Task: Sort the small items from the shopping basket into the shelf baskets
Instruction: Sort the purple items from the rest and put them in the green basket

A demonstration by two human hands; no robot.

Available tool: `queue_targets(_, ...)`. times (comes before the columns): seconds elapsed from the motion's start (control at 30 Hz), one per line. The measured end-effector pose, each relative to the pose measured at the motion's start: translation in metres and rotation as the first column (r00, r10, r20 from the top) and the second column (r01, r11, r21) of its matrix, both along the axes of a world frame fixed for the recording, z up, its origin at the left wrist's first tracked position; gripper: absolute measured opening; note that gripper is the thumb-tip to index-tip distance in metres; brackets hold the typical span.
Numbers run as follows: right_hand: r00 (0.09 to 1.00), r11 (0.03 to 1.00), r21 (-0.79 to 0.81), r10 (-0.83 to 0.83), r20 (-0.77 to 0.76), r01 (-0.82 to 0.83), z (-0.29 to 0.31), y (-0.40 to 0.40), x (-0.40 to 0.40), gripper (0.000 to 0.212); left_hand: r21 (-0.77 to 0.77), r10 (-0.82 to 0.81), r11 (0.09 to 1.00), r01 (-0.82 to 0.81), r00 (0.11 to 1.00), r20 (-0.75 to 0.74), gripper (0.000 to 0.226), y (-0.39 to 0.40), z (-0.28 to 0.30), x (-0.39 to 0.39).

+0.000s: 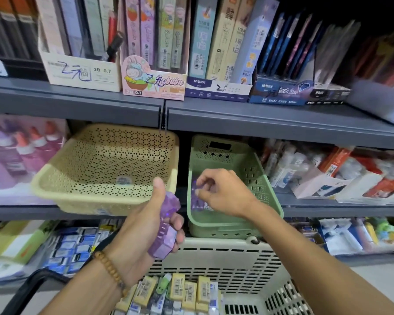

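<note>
- Two shelf baskets: the beige basket (pixel 105 169) holds one small item, the green basket (pixel 232 192) purple pieces.
- My left hand (pixel 146 226) grips two purple items (pixel 166 226).
- My right hand (pixel 223 192) fingers (pixel 200 178) pinch one purple piece (pixel 195 201) inside the green basket.
- The shopping basket (pixel 225 262) holds many packets.

left hand (pixel 150 226) grips purple items (pixel 166 226) | right hand (pixel 223 192) pinches purple item (pixel 197 201) over green basket (pixel 266 194)

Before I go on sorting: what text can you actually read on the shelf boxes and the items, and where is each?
"2B 0.7": white display box, top shelf, beside handwritten marks.
"2B 0.7": pink cartoon box; its large script name is unclear.
"2B": handwritten on the white and navy box.
"Little Star": dark blue box.
Barcode labels on the shopping basket items: too small to read.
</note>
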State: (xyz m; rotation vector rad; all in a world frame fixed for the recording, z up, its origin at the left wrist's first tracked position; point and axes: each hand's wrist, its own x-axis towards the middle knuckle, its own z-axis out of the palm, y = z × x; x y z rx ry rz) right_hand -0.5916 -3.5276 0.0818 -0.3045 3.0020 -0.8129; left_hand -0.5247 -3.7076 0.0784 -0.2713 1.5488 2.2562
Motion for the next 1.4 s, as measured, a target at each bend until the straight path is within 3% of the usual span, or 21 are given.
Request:
queue_targets(0.1, 0.989, 0.899, -0.427, 0.138, 0.058, -0.1, 0.022, -0.009, 0.025, 0.012, 0.006, -0.004, 1.0, 0.004, 1.0, 0.009, 0.064, 0.002, -0.002, 0.0)
queue_targets(0.17, 0.966, 0.842, -0.504, 0.254, 0.052, -0.194, 0.031, -0.015, 0.041, 0.022, 0.012, -0.024, 1.0, 0.024, 1.0, 0.008, 0.067, 0.004, -0.002, 0.0)
queue_targets(0.23, 0.954, 0.846, -0.471, 0.297, 0.033, -0.248, 0.032, -0.02, 0.051, 0.023, 0.032, -0.069, 0.997, 0.068, 0.997, 0.025, 0.069, 0.004, -0.003, 0.0)
queue_targets(0.43, 0.977, 0.876, -0.433, 0.204, -0.066, -0.213, 0.027, -0.018, 0.056, 0.025, 0.035, -0.153, 0.988, 0.151, 0.986, 0.066, 0.072, 0.001, -0.003, -0.001)
queue_targets(0.6, 0.958, 0.938, -0.202, 0.259, -0.127, -0.28, 0.018, -0.009, 0.056, 0.045, 0.008, -0.188, 0.982, 0.188, 0.977, 0.102, 0.065, 0.006, -0.003, 0.002)
queue_targets(0.67, 0.947, 0.948, -0.109, 0.28, -0.157, -0.298, 0.016, -0.002, 0.054, 0.046, 0.003, -0.161, 0.987, 0.162, 0.979, 0.128, 0.061, 0.007, -0.002, 0.003)
queue_targets(0.77, 0.958, 0.971, -0.073, 0.209, -0.198, -0.227, 0.014, 0.017, 0.045, 0.034, 0.04, -0.005, 0.999, -0.003, 0.978, 0.208, 0.042, 0.004, 0.0, 0.002)
queue_targets(0.83, 0.979, 0.992, -0.039, 0.109, -0.172, -0.118, 0.012, 0.033, 0.033, 0.029, 0.115, 0.074, 0.987, -0.111, 0.955, 0.289, 0.027, 0.0, -0.002, 0.002)
queue_targets(0.9, 0.997, 0.994, 0.105, 0.028, -0.071, -0.02, 0.005, 0.046, 0.02, 0.039, 0.167, 0.105, 0.971, -0.173, 0.93, 0.352, 0.02, -0.003, -0.003, 0.004)
queue_targets(1.0, 0.997, 0.97, 0.243, -0.022, 0.08, 0.002, -0.007, 0.05, 0.006, 0.049, 0.252, 0.076, 0.949, -0.188, 0.915, 0.397, 0.017, -0.006, -0.003, 0.008)
queue_targets(1.13, 0.976, 0.966, 0.256, -0.027, 0.217, -0.03, -0.015, 0.045, -0.009, 0.048, 0.35, 0.034, 0.918, -0.187, 0.916, 0.399, 0.042, -0.007, -0.002, 0.012)
queue_targets(1.3, 0.962, 0.974, 0.225, -0.065, 0.267, 0.003, -0.02, 0.038, -0.01, 0.04, 0.326, 0.037, 0.936, -0.133, 0.957, 0.287, 0.038, -0.001, -0.004, 0.016)
queue_targets(1.37, 0.978, 0.991, 0.125, -0.067, 0.196, 0.042, -0.012, 0.037, -0.002, 0.022, 0.237, 0.081, 0.965, -0.116, 0.985, 0.15, 0.047, -0.002, -0.004, 0.015)
queue_targets(1.4, 0.982, 0.999, -0.001, -0.052, 0.181, 0.053, -0.006, 0.035, 0.005, 0.013, 0.174, 0.102, 0.978, -0.114, 0.992, 0.08, 0.057, -0.003, -0.003, 0.016)
